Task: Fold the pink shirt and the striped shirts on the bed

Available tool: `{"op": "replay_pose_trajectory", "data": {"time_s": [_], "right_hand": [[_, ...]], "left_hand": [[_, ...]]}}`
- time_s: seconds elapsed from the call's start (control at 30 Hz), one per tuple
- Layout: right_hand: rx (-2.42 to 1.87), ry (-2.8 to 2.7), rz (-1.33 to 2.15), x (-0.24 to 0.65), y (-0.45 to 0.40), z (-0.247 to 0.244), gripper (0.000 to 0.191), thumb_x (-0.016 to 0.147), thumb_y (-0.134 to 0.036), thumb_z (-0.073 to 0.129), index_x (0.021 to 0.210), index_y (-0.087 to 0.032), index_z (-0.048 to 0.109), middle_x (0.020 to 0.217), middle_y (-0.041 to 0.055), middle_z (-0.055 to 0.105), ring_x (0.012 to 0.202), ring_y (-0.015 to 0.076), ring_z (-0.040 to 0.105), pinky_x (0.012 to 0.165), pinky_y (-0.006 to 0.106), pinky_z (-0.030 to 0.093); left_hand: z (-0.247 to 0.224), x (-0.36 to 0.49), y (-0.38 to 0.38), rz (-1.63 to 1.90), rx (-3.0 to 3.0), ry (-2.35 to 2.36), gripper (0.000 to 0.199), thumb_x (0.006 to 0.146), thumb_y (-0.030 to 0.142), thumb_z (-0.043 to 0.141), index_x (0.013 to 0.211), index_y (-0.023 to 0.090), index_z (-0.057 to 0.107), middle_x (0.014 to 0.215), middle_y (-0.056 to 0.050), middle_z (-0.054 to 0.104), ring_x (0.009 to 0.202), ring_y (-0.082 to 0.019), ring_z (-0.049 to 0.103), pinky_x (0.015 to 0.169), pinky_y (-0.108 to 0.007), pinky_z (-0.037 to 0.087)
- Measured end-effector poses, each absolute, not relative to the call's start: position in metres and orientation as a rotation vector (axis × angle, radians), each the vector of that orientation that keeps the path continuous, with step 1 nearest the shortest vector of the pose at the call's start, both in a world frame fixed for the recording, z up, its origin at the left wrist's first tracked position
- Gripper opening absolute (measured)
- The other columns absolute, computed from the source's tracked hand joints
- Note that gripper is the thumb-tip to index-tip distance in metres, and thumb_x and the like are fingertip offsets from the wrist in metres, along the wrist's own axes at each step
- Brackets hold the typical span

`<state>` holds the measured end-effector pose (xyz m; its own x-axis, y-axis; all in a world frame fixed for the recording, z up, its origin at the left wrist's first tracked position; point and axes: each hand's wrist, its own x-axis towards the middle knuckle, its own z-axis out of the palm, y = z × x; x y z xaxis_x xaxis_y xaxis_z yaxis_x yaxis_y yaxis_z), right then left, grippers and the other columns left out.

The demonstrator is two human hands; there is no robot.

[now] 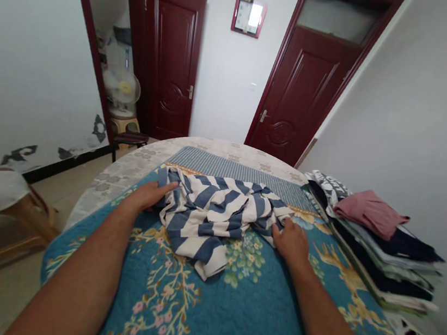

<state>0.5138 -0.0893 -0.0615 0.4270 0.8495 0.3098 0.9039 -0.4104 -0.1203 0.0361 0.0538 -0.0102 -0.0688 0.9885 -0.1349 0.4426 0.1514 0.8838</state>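
Striped cloth lies rumpled across the quilted cover

From where I stand, the striped cloth is a soft heap of broad blue-grey and off-white bands, bent and broken by its creases. It's spread more wide than deep on the teal quilted cover, nearer the far edge of the table than the near one. Its left end sits close to the cover's left edge, just below the far left corner; the right end stretches toward the right edge. Folds bunch up through the middle, and one loose flap droops toward the near edge, ending in a blunt pale tip.
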Motion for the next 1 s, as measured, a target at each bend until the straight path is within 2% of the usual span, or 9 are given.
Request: {"op": "replay_pose_trajectory", "data": {"time_s": [0.1, 0.23, 0.37, 0.53, 0.6, 0.7, 0.8, 0.9, 1.0], "right_hand": [[-2.519, -1.527, -0.297, 0.515, -0.097, -0.061, 0.055, 0.105, -0.054, 0.05, 0.134, -0.01, 0.066, 0.122, 0.0273, 0.071, 0.122, 0.0405, 0.067, 0.103, 0.049, 0.05], [-2.449, -1.532, -0.144, 0.516, -0.099, -0.055, 0.062, 0.107, -0.061, 0.043, 0.147, -0.015, 0.056, 0.127, 0.0234, 0.072, 0.117, 0.0348, 0.072, 0.098, 0.044, 0.052], [-2.417, -1.67, -0.063, 0.512, -0.101, -0.057, 0.062, 0.103, -0.05, 0.052, 0.154, -0.016, 0.052, 0.131, 0.0211, 0.074, 0.114, 0.0351, 0.074, 0.092, 0.042, 0.053], [-2.372, -1.707, -0.079, 0.518, -0.101, -0.059, 0.039, 0.1, -0.024, 0.047, 0.13, -0.018, 0.072, 0.12, 0.0147, 0.079, 0.109, 0.0276, 0.075, 0.091, 0.034, 0.05], [-2.348, -1.672, -0.077, 0.522, -0.101, -0.06, 0.035, 0.102, -0.03, 0.047, 0.122, -0.018, 0.073, 0.115, 0.0141, 0.08, 0.105, 0.0273, 0.075, 0.089, 0.034, 0.05], [-2.229, -1.748, -0.069, 0.522, -0.102, -0.062, 0.046, 0.104, -0.052, 0.05, 0.126, -0.017, 0.071, 0.115, 0.0153, 0.078, 0.105, 0.0291, 0.073, 0.09, 0.036, 0.051], [-2.108, -1.86, -0.162, 0.516, -0.104, -0.064, 0.06, 0.098, -0.063, 0.06, 0.136, -0.016, 0.067, 0.128, 0.0186, 0.073, 0.119, 0.0331, 0.068, 0.101, 0.04, 0.049], [-2.088, -1.934, -0.241, 0.507, -0.106, -0.063, 0.061, 0.096, -0.065, 0.062, 0.132, -0.016, 0.069, 0.124, 0.0193, 0.072, 0.121, 0.0353, 0.066, 0.103, 0.042, 0.048], [-2.114, -1.966, -0.268, 0.499, -0.107, -0.061, 0.053, 0.095, -0.061, 0.066, 0.123, -0.017, 0.071, 0.117, 0.0179, 0.073, 0.115, 0.0346, 0.066, 0.1, 0.042, 0.048]], "left_hand": [[0.001, 0.03, 0.039, 0.67, 1.27, 1.474, 0.067, 0.067, 0.075, 0.086, 0.106, 0.022, 0.077, 0.102, -0.013, 0.081, 0.072, -0.027, 0.073, 0.051, -0.029, 0.051], [0.004, 0.02, 0.028, 0.625, 1.205, 1.139, 0.064, 0.067, 0.054, 0.095, 0.12, 0.026, 0.073, 0.119, -0.014, 0.079, 0.079, -0.026, 0.077, 0.051, -0.024, 0.051], [-0.007, 0.022, 0.034, 0.607, 1.154, 1.09, 0.057, 0.068, 0.04, 0.096, 0.117, 0.024, 0.07, 0.106, -0.012, 0.08, 0.076, -0.027, 0.077, 0.058, -0.033, 0.061], [-0.015, 0.041, 0.057, 1.443, 0.992, 1.258, 0.037, 0.085, 0.03, 0.075, 0.12, 0.022, 0.067, 0.108, -0.009, 0.077, 0.08, -0.02, 0.074, 0.063, -0.029, 0.061], [-0.016, 0.047, 0.063, 1.72, 0.916, 1.164, 0.048, 0.087, 0.026, 0.07, 0.134, 0.025, 0.062, 0.129, -0.011, 0.073, 0.097, -0.02, 0.075, 0.074, -0.028, 0.063], [-0.022, 0.051, 0.066, 1.717, 0.957, 1.131, 0.067, 0.084, 0.023, 0.072, 0.149, 0.027, 0.055, 0.147, -0.013, 0.065, 0.113, -0.021, 0.073, 0.088, -0.03, 0.062], [-0.027, 0.049, 0.063, 1.338, 1.131, 1.433, 0.058, 0.079, 0.03, 0.08, 0.134, 0.016, 0.067, 0.12, -0.018, 0.077, 0.093, -0.027, 0.077, 0.076, -0.034, 0.062], [-0.025, 0.048, 0.057, 0.938, 1.307, 1.657, 0.038, 0.075, 0.046, 0.083, 0.091, 0.012, 0.077, 0.074, -0.017, 0.075, 0.068, -0.034, 0.074, 0.056, -0.036, 0.056], [-0.017, 0.05, 0.049, 0.676, 1.365, 1.683, 0.047, 0.083, 0.063, 0.07, 0.073, 0.017, 0.074, 0.065, -0.018, 0.073, 0.064, -0.036, 0.073, 0.05, -0.035, 0.051]]}}
